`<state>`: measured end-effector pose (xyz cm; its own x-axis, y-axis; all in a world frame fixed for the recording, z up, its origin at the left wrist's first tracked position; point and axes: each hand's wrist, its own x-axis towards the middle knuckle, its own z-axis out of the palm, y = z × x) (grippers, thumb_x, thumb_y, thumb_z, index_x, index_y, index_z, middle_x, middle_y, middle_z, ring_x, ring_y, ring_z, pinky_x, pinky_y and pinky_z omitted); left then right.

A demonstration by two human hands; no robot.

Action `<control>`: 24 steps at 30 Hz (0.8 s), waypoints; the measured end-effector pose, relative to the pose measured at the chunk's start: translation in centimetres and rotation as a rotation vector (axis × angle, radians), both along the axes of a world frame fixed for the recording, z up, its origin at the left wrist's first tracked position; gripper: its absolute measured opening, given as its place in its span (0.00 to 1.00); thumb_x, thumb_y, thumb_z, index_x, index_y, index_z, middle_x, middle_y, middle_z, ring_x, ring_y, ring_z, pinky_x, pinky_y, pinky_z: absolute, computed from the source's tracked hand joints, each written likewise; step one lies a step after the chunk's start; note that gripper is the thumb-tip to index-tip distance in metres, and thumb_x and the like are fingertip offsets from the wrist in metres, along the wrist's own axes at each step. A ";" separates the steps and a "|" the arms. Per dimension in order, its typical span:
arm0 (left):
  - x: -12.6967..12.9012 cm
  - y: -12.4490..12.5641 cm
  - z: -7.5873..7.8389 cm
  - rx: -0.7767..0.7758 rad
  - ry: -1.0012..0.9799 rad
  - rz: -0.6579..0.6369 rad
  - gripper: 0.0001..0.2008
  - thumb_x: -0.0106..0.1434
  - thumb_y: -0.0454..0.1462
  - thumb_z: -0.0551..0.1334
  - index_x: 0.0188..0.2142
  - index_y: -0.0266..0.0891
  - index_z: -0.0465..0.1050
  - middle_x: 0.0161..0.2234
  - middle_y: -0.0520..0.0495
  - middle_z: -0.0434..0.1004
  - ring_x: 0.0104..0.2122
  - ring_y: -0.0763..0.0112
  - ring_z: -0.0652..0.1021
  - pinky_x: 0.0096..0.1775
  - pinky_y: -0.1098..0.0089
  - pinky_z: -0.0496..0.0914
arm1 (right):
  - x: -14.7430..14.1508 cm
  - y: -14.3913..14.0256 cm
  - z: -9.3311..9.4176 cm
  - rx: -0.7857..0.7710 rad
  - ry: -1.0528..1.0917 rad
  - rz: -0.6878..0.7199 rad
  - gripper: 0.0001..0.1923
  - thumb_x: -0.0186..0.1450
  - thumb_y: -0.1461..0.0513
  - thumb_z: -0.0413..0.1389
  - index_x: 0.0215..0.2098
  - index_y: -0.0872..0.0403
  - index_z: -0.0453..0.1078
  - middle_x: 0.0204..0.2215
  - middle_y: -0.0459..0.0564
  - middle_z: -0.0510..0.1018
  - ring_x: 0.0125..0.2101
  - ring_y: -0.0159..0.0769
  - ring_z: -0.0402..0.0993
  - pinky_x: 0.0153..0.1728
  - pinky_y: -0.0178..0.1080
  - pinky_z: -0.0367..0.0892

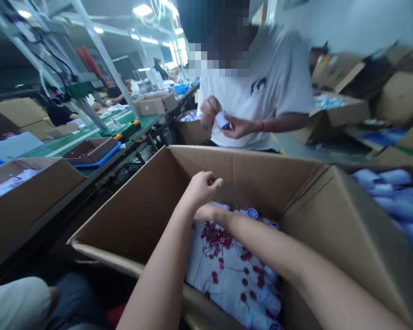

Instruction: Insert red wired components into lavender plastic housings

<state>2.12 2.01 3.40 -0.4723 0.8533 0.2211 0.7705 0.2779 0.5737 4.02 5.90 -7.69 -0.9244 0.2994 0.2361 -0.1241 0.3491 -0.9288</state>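
Observation:
My left hand [204, 187] is above the inside of a large open cardboard box [248, 169], its fingers curled in. Whatever it may hold is too small or hidden to name. Lower down, my right hand [208, 212] reaches in from the right, with its fingers hidden behind my left wrist. Below the hands, a heap of small red round parts with thin wires [216, 239] lies on a white sheet [206, 268]. More of these parts are scattered towards the near side. White cylinders [270, 302] lie along the box's right side, and a round white piece [252, 213] is at the back.
Across the box a person in a white shirt [241, 101] holds a small white cylinder [222, 119]. On the left runs a green conveyor table [69, 137] with a cardboard tray [92, 151]. More white cylinders [395, 197] are piled at the right.

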 end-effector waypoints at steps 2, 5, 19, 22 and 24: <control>-0.9 -0.2 0.5 0.187 -0.087 0.178 0.08 0.55 0.39 0.61 0.23 0.39 0.68 0.24 0.51 0.66 0.30 0.69 0.69 0.36 0.70 0.63 | 0.2 2.1 3.4 0.143 -0.002 0.025 0.06 0.59 0.66 0.60 0.25 0.59 0.70 0.23 0.41 0.71 0.28 0.30 0.68 0.34 0.35 0.66; -1.9 -0.9 1.4 0.364 -0.237 0.330 0.12 0.60 0.44 0.57 0.29 0.38 0.70 0.26 0.49 0.68 0.32 0.66 0.71 0.38 0.67 0.65 | 3.2 3.6 8.0 0.305 0.036 0.003 0.07 0.54 0.74 0.58 0.27 0.57 0.73 0.23 0.42 0.71 0.27 0.29 0.65 0.35 0.35 0.63; 0.3 -5.6 1.0 0.453 -1.175 -0.379 0.18 0.54 0.49 0.65 0.36 0.37 0.72 0.27 0.49 0.75 0.25 0.71 0.74 0.28 0.73 0.65 | 11.1 0.4 12.2 -0.401 0.326 0.110 0.22 0.56 0.46 0.60 0.34 0.54 0.66 0.28 0.46 0.71 0.25 0.31 0.68 0.29 0.37 0.64; 0.3 -5.8 0.4 0.426 -1.239 -0.535 0.19 0.53 0.44 0.66 0.43 0.38 0.73 0.31 0.47 0.77 0.27 0.70 0.76 0.31 0.72 0.67 | 11.6 1.4 12.0 -0.597 0.256 0.275 0.25 0.52 0.47 0.64 0.36 0.57 0.69 0.27 0.46 0.72 0.22 0.28 0.68 0.26 0.34 0.62; 0.3 -5.6 0.1 0.419 -1.262 -0.623 0.23 0.53 0.44 0.65 0.47 0.37 0.73 0.31 0.46 0.78 0.27 0.70 0.76 0.31 0.72 0.66 | 11.8 2.1 11.6 -0.649 0.216 0.324 0.24 0.53 0.48 0.65 0.37 0.58 0.69 0.26 0.47 0.73 0.21 0.28 0.68 0.24 0.33 0.61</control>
